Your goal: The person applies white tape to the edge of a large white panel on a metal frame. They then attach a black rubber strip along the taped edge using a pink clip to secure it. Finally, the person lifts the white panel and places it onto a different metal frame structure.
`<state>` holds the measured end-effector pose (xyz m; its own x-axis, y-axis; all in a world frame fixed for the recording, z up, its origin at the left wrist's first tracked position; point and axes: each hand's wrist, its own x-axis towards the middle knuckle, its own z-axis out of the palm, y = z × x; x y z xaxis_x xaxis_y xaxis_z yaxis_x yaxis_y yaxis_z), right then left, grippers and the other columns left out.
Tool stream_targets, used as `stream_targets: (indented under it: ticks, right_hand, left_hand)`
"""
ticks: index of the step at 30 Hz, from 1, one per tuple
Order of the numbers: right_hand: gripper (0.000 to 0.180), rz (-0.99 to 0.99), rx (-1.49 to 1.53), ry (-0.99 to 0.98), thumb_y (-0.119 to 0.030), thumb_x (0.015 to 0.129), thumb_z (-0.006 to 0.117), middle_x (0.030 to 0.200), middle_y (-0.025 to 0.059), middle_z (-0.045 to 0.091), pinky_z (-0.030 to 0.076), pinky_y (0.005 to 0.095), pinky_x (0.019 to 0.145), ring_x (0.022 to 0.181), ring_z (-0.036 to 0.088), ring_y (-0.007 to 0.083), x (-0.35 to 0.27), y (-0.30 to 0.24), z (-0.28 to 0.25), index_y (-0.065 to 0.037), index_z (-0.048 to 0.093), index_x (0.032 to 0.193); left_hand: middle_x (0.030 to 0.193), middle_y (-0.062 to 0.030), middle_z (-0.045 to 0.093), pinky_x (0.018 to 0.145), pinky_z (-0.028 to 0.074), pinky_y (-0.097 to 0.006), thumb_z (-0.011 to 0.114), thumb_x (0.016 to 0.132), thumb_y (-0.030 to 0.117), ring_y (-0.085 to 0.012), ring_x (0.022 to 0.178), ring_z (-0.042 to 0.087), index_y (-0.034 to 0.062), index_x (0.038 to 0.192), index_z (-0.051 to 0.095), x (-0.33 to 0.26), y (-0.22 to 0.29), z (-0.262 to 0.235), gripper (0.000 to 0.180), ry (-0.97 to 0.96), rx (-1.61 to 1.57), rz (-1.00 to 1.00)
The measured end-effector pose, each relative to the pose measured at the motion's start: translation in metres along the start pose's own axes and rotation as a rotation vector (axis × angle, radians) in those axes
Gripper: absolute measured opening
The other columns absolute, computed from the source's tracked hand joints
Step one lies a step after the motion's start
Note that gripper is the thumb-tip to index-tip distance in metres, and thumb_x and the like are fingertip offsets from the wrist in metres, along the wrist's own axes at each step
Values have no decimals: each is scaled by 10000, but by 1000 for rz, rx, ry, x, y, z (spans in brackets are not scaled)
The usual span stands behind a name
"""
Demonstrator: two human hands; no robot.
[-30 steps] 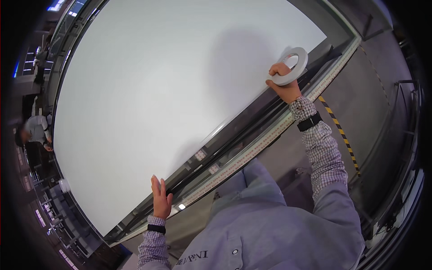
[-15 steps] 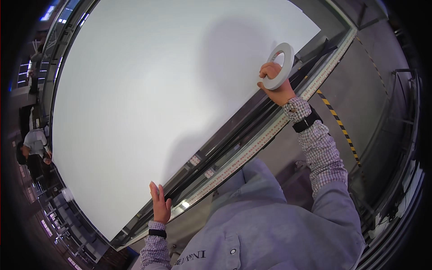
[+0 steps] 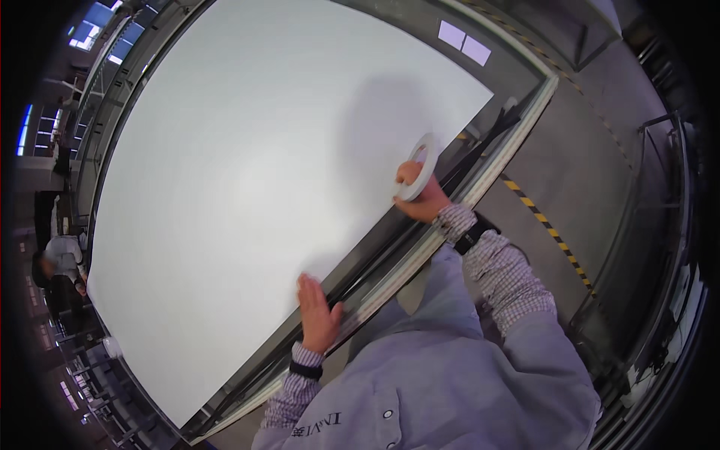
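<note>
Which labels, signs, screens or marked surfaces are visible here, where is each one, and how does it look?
Large panel: flat on the bench, blank white, rectangular, dark frame; left hand rests on its near edge.
Hazard stripe: on the grey floor at right, a thin yellow and black line.
Two pale rectangles: top, beyond the panel's far corner, side by side.
Printed mark: on the grey jacket, bottom edge, dark letters.
Tape roll: white ring in the right hand, no label visible.

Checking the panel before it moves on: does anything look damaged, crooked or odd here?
Nothing stands out. The white panel looks smooth and unmarked, the left hand lies flat on its near edge, and the right hand holds a white tape roll at that edge.
</note>
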<state>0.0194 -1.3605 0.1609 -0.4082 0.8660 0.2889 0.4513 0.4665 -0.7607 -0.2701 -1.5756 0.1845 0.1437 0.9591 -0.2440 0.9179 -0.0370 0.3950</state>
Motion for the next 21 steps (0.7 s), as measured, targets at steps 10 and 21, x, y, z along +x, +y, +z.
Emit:
stream_targets:
  ticks: [10, 21]
  right_hand:
    - [116, 643, 1242, -270, -84, 740, 644, 774, 13, 540, 409, 253, 616, 677, 490, 104, -1, -15, -82, -42, 555, 801]
    - [171, 431, 569, 38, 43, 644, 672, 764, 19, 539, 412, 272, 702, 739, 522, 129, 76, 173, -263, -39, 534, 701]
  left_hand:
    - [1440, -244, 126, 1076, 143, -478, 567, 818, 126, -395, 1339, 125, -63, 1358, 172, 160, 163, 24, 695, 124, -66, 43]
    - [1464, -194, 107, 1083, 168, -445, 583, 808, 102, -371, 1346, 127, 35, 1383, 231, 166, 174, 7, 677, -26, -9, -36]
